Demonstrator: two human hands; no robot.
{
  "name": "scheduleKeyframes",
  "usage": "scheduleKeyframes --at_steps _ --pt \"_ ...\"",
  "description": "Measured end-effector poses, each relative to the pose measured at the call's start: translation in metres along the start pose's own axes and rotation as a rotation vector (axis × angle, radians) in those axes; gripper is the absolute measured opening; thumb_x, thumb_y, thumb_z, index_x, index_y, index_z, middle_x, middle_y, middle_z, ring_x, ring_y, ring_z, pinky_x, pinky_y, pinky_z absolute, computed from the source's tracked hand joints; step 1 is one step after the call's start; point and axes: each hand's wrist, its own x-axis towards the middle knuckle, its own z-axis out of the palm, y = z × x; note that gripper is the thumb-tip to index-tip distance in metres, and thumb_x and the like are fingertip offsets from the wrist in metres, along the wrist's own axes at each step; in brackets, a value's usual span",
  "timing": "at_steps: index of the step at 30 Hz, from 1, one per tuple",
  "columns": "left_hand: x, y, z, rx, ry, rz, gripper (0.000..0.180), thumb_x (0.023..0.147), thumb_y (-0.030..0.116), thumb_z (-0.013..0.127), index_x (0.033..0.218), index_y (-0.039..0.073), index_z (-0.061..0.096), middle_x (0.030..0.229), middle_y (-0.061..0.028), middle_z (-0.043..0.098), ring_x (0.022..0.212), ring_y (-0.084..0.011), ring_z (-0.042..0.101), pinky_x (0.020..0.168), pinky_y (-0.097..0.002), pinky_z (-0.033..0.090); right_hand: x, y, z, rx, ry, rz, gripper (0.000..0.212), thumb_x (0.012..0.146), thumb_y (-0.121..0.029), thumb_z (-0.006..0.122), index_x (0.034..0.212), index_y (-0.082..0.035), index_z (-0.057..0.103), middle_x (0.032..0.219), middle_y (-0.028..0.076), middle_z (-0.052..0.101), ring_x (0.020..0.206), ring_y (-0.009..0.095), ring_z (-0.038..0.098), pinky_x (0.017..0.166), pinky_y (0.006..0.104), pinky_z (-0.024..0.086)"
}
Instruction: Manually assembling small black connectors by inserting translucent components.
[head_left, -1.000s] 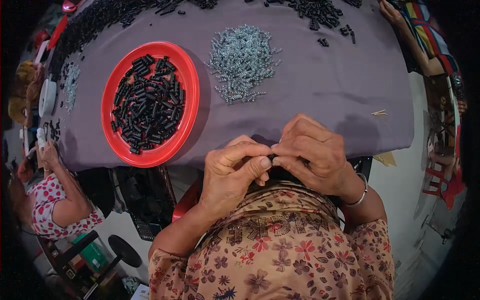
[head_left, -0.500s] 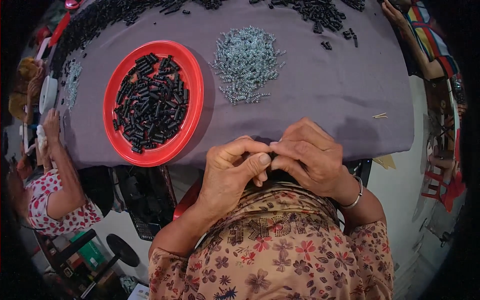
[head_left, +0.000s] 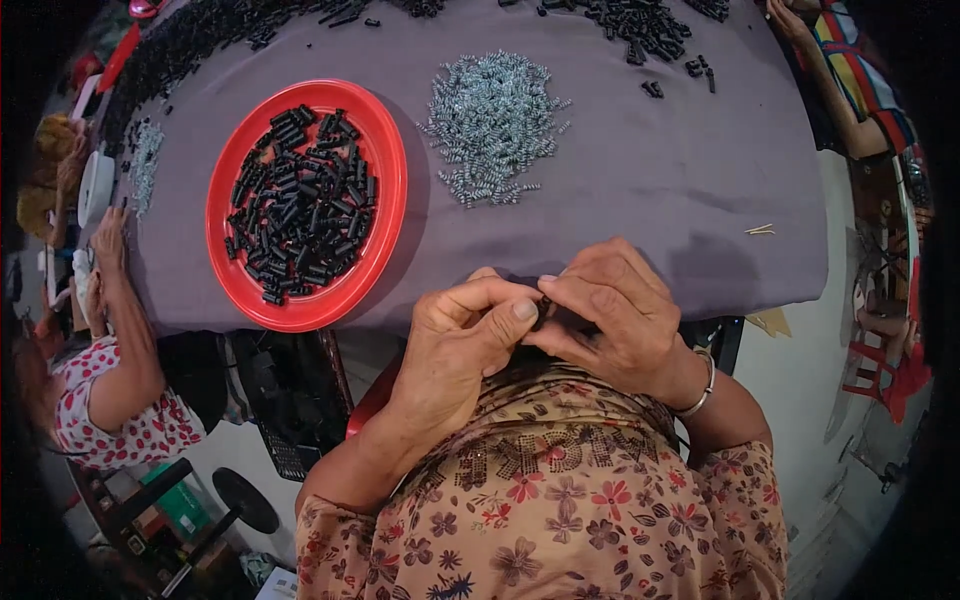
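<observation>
Close to my body, just off the table's near edge, my left hand (head_left: 462,335) pinches a small black plastic part (head_left: 543,308) between thumb and forefinger. My right hand (head_left: 622,318), with a bangle at its wrist, meets it from the other side, thumb and fingers closed on the same part. Most of the part is covered by my fingertips. Beyond my left hand lies a red plate (head_left: 222,262) heaped with short black plastic parts (head_left: 300,205). Past both hands, a pile of small silvery coil springs (head_left: 492,125) rests on the cloth.
A grey cloth (head_left: 640,180) covers the table. More black parts (head_left: 640,30) lie along the far edge. Two thin yellowish sticks (head_left: 760,230) sit at the right. At the left, a co-worker's arm (head_left: 130,310) reaches to the table; another person's arm (head_left: 825,80) is at the far right.
My fingers have shifted slightly around the black part, and more of it shows between them. The co-worker's hand at the left has moved a little.
</observation>
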Motion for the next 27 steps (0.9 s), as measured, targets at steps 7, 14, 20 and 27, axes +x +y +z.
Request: scheduleKeyframes --at_steps 7,14,20,27 --pt "-0.001 -0.002 -0.002 -0.138 0.007 -0.121 0.016 0.09 0.01 0.058 0.096 -0.003 0.065 0.077 0.0029 0.049 0.051 -0.0037 0.038 0.047 -0.0187 0.03 0.0 0.001 -0.004 -0.044 0.025 0.032 0.043 0.058 -0.011 0.084 0.094 -0.001 0.062 0.078 0.008 0.06 0.069 0.024 0.059 0.059 0.0324 0.047" --pt "-0.001 0.002 0.003 0.159 -0.015 0.13 0.015 0.088 0.008 0.061 0.096 -0.004 0.065 0.076 0.002 0.048 0.063 -0.0043 0.042 0.056 -0.0194 0.034 0.0 0.002 -0.005 -0.002 0.031 0.018 0.042 0.057 -0.01 0.081 0.093 0.002 0.063 0.078 0.008 0.059 0.069 0.023 0.059 0.058 0.0303 0.047" --pt "-0.003 0.004 0.001 0.215 -0.038 0.096 0.014 0.089 0.008 0.06 0.093 -0.003 0.065 0.077 0.0018 0.048 0.064 -0.0043 0.042 0.055 -0.0193 0.034 0.0 -0.006 -0.007 0.005 -0.045 0.047 0.041 0.059 -0.009 0.081 0.094 0.001 0.063 0.078 0.008 0.059 0.065 0.021 0.057 0.055 0.029 0.046" --pt "0.0 -0.002 0.0 -0.231 -0.173 -0.069 0.016 0.09 0.009 0.058 0.098 -0.003 0.063 0.079 0.002 0.049 0.056 -0.0013 0.041 0.047 -0.016 0.031 -0.001 -0.006 -0.007 0.037 -0.014 0.072 0.041 0.061 -0.009 0.08 0.096 0.002 0.062 0.078 0.008 0.061 0.059 0.016 0.056 0.049 0.0251 0.044"
